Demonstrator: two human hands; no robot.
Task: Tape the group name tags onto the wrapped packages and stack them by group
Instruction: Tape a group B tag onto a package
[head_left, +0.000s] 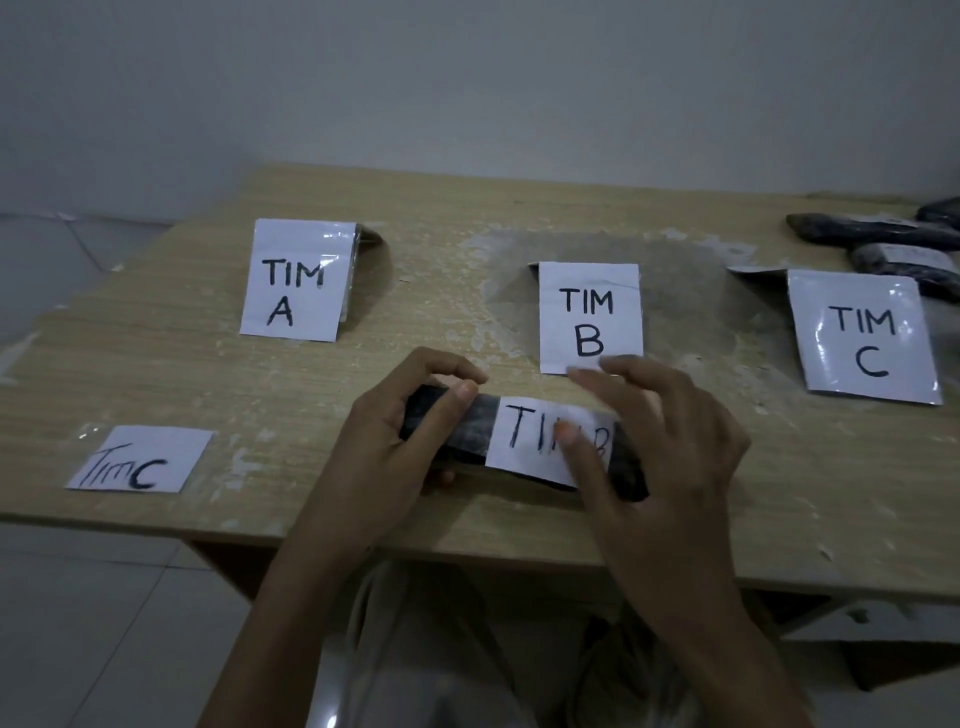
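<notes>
- At the far left, near the front edge of the wooden table (467, 218), we see a loose tag (140, 460) lying flat, handwritten "Tim C".
- Behind it stands a folded TIM A card (298, 280).
- Our left hand (395, 431) is clamped on the left end of a dark wrapped package (475, 431), fingers curled over the far side and thumb on top.
- The package lies near the table's front edge, centre, with a white name tag (535, 439) reading "TIM B" on its top.
- Our right hand (660, 441) is spread, fingers apart, one fingertip pressing the tag.
- Just behind the hands stands a TIM B card (589, 317).
- Further right stands a TIM C card (865, 338).
- More dark packages (878, 231) lie at the back right corner.
</notes>
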